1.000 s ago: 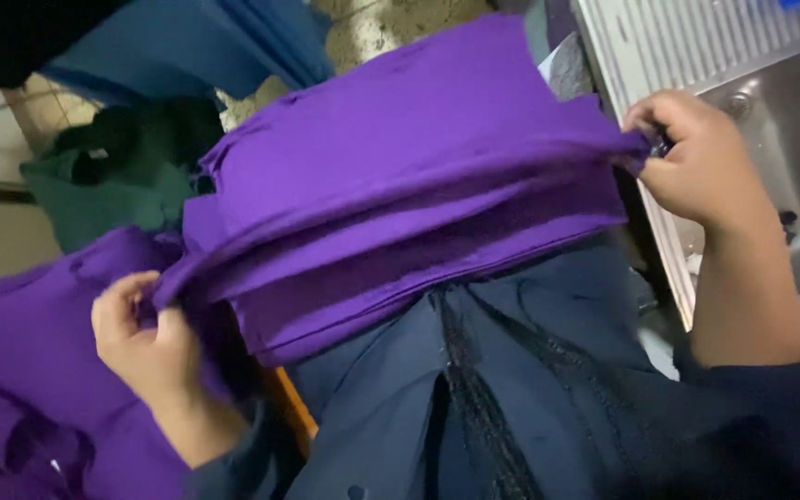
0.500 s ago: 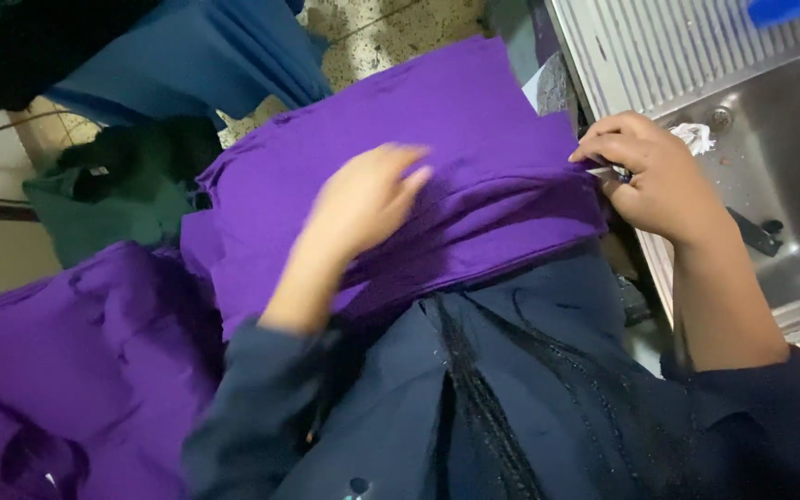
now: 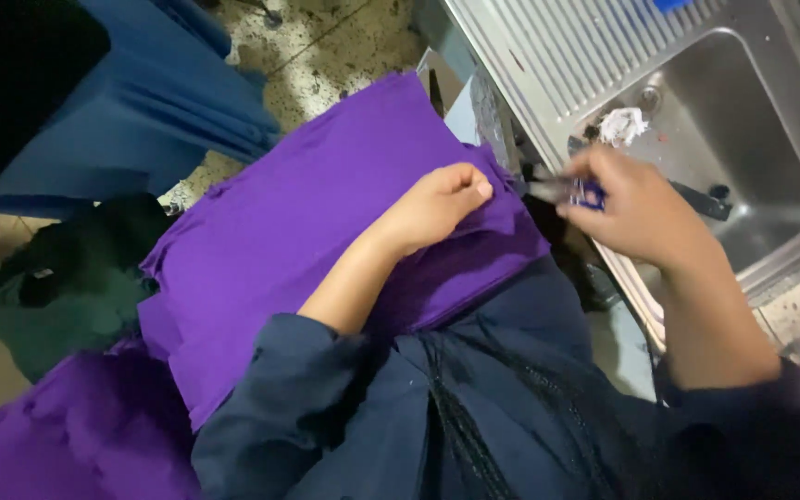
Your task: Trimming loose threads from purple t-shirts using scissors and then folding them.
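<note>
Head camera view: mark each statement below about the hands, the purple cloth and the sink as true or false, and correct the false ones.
1. The left hand rests on the stack of purple cloth. True.
2. The right hand is empty. False: it holds a small tool, too blurred to tell what kind.
3. A steel sink lies to the right of the cloth. True.
4. The sink basin is filled with water. False: it looks dry, with a crumpled white scrap near its corner.
5. Blue fabric lies beyond the purple stack. True.
</note>
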